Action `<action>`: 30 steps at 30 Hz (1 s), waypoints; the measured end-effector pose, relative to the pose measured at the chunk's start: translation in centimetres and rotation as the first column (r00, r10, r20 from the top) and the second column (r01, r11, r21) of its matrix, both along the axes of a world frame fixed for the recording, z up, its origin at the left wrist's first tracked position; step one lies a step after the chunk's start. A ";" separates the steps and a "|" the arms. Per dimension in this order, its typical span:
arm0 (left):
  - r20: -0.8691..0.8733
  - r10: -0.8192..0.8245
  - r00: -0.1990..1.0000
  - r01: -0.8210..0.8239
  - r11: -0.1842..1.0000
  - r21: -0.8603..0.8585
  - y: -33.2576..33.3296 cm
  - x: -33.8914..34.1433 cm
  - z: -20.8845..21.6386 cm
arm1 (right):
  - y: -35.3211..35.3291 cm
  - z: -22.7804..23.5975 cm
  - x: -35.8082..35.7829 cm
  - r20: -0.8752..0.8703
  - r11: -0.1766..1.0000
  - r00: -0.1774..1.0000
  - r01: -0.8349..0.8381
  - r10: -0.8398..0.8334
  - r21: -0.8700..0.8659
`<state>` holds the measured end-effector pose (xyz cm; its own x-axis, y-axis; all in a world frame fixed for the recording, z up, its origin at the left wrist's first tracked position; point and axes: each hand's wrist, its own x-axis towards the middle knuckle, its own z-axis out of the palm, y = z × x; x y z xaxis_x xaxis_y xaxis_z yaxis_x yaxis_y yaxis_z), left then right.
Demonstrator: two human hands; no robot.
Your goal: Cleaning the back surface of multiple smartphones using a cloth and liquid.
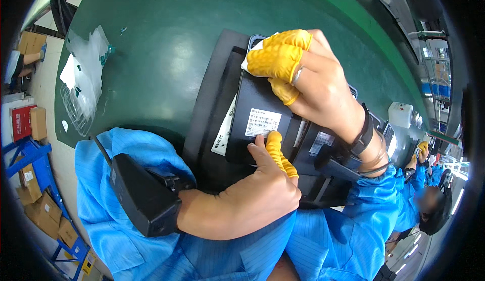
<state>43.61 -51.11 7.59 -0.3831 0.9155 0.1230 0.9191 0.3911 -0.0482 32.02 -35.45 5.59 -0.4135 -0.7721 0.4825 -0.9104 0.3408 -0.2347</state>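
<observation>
The person is wiping the back of a black flat device [262,114], probably a tablet or small monitor, which lies face down on a black tray or pad [212,99] on the green work surface [161,43]. The right hand [308,79], with yellow finger cots on its fingertips, is curled and pinches a small white wipe [248,62] against the far corner of the device, so the cleaning pass looks to be at the upper edge. The left hand [252,195] lies at the near edge; its fingers are loosely bent, the cot-covered forefinger and the bare thumb pressing down on the casing just below a white printed label [262,123], steadying it and not gripping it. A black unit [144,195] is strapped to the left wrist and a dark band [365,132] sits on the right. The device shows a glossy dark back with rounded corners; a second white label [225,129] lies along its left side, though whether that one is on the device or on the tray under it is hard to tell in the curved view. As a judgement, the next stroke calls for firm downward hold from the left hand while the wipe is drawn over the casing, keeping clear of the label edges. Beyond the left hand, clear plastic bags [83,74] lie well apart on the table.
</observation>
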 end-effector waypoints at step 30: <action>-0.023 0.002 1.000 -0.002 1.000 -0.012 -0.3 0.2 -0.3 | 2.0 1.7 0.0 -0.123 0.974 0.967 0.227 -0.224 0.007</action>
<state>43.77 -51.43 7.31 -0.3820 0.9162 0.1207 0.9169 0.3921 -0.0743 32.01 -33.46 7.29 -0.5179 -0.6760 0.5242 -0.8305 0.5442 -0.1188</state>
